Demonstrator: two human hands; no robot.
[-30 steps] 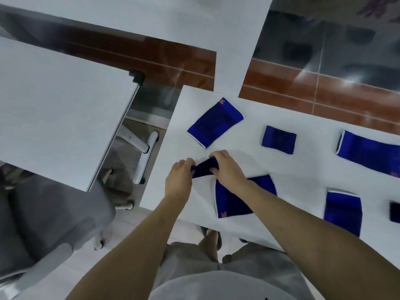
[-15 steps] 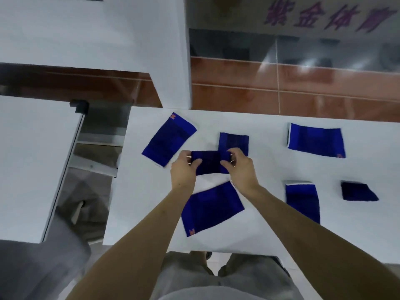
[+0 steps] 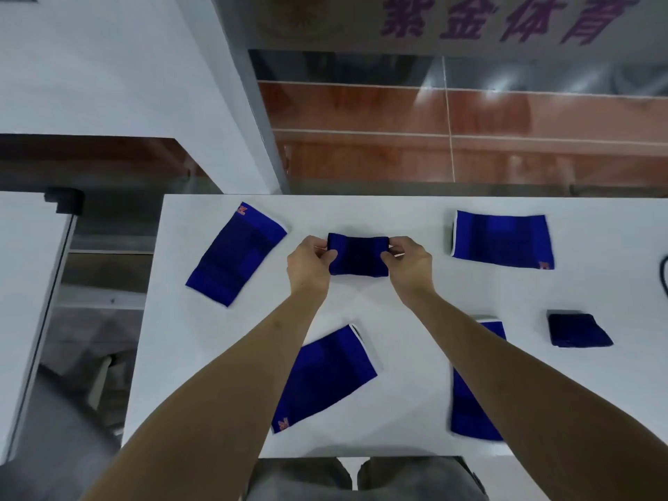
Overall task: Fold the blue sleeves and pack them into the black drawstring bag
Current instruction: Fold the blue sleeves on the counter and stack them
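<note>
Pinching small folded blue fabric sleeve [image 3: 358, 254] at both ends, left hand [image 3: 310, 263] and right hand [image 3: 408, 263]; probably folding step, next laying it down.

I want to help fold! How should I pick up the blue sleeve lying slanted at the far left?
Pinch the far-left blue sleeve at its two short ends, one hand from each side. It lies flat and long on the white table, apart from the others, so end grips should keep it stretched.

Both hands [image 3: 358, 263] pinching folded blue sleeve [image 3: 358, 256], white table [image 3: 415, 301]
</note>
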